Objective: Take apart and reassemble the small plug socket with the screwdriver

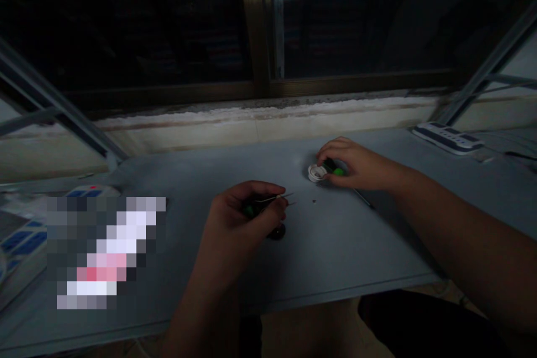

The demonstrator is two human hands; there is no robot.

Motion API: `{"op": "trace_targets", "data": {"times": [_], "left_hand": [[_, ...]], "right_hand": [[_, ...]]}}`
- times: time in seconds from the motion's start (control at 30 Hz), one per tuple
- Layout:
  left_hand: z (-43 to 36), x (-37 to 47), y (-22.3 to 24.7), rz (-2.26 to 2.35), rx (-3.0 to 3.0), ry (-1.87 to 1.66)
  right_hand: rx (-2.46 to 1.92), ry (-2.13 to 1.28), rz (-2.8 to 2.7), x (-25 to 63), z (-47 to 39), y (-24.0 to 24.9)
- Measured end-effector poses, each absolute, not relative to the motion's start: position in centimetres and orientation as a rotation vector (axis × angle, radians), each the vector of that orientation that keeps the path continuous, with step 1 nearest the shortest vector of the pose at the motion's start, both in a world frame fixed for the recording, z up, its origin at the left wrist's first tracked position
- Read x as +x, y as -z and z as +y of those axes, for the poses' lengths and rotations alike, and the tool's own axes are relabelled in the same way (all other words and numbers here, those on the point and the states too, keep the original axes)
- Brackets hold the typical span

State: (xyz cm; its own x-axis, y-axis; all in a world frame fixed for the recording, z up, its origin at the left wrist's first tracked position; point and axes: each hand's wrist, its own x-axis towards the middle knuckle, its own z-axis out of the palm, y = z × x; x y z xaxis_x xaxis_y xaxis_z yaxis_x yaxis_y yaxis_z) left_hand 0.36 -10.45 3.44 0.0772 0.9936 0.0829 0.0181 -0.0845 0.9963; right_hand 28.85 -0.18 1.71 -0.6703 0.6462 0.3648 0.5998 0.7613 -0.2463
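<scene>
My left hand (247, 218) is closed around a small dark part with two thin metal prongs (287, 197) that stick out past the fingertips. Some green shows inside its grip, and a black round piece (277, 231) sits just below the thumb. Farther right, my right hand (350, 162) has its fingers and thumb on a white round hollow part (316, 173) at the tabletop. Beside that part, under the palm, is a green and black handle (338, 171). A thin metal shaft (363, 198) emerges below the wrist; its link to the handle is hidden.
A tiny metal piece (314, 201) lies on the grey table (327, 251) between my hands. Power strips rest at the far right (448, 139) and left (25, 240). A blurred-out bright object (121, 240) lies at the left. Metal frames and a dark window stand behind.
</scene>
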Motion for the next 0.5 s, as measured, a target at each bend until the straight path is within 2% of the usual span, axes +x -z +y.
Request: {"op": "trace_targets", "data": {"times": [0.5], "left_hand": [[-10.3,0.8,-2.7,1.083,1.493,-0.924]], "right_hand": [[-1.032,-0.216,-2.495,28.1,0.3,-0.1]]}}
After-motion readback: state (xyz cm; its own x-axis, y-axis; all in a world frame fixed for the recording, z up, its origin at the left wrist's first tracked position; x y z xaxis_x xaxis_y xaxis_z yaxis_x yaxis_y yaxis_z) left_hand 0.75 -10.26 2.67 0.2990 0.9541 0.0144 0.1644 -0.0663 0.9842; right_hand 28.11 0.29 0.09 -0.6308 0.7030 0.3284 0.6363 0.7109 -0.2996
